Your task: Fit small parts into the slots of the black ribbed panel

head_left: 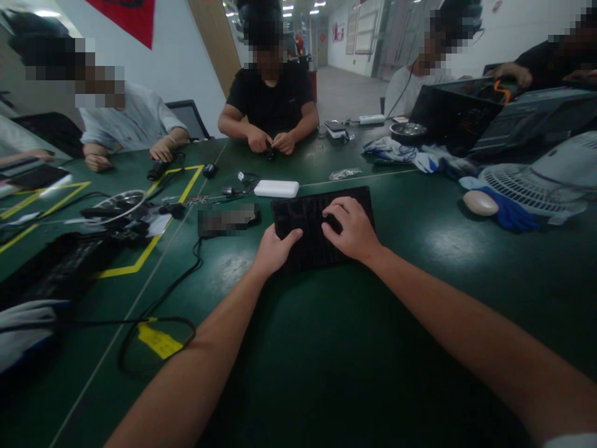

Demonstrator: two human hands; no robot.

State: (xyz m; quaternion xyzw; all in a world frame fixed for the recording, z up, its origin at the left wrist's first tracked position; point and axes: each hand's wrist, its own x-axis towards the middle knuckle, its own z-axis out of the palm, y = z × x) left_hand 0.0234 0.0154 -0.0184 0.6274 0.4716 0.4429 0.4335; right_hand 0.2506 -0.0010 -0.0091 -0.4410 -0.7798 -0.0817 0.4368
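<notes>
A flat black rectangular panel [310, 246] with a ribbed, sectioned face lies in front of me, tilted slightly on the green table. My left hand [276, 249] grips its left edge, thumb on the top face and the other fingers hidden beneath. Over the panel's right half, my right hand [351, 229] is curled, thumb and fingers drawn toward each other at the surface. Whatever may sit between those fingertips is too dark to make out. Just beyond the panel's far left corner rests a white power bank or similar white block [277, 188].
A black cable [161, 305] with a yellow tag [160, 340] loops at left, near my forearm. Metal and black parts [124, 214] lie beyond it. At right are a white fan grille [517, 186], blue gloves [517, 211] and a computer mouse [480, 203]. Several people sit around the table.
</notes>
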